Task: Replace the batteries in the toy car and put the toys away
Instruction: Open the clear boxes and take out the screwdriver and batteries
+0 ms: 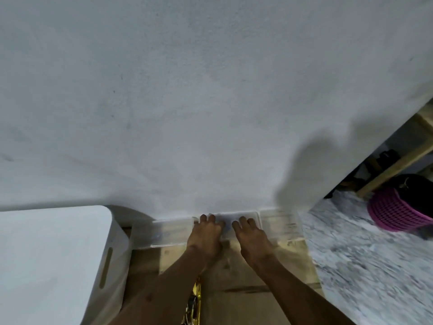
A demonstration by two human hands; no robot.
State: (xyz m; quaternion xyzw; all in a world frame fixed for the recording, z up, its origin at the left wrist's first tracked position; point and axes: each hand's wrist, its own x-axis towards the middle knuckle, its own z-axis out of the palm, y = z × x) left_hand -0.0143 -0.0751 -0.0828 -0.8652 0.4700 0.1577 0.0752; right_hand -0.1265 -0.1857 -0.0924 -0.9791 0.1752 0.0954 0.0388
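A clear plastic storage box [280, 222] with a lid stands on a low wooden surface [246, 280], pushed up against a white wall [187, 102]. My left hand [206, 233] and my right hand [251, 235] lie palm down side by side on the middle of the lid. Their fingers are stretched toward the wall and hold nothing. The box's contents are blurred, and I cannot make out a toy car or batteries.
A white rounded bin with a slot handle [51, 254] stands close on the left. Marble-patterned floor [363, 254] lies to the right, with a pink mesh basket [393, 209] and a wooden shelf frame [398, 165] beyond. Something gold and shiny [195, 299] hangs between my forearms.
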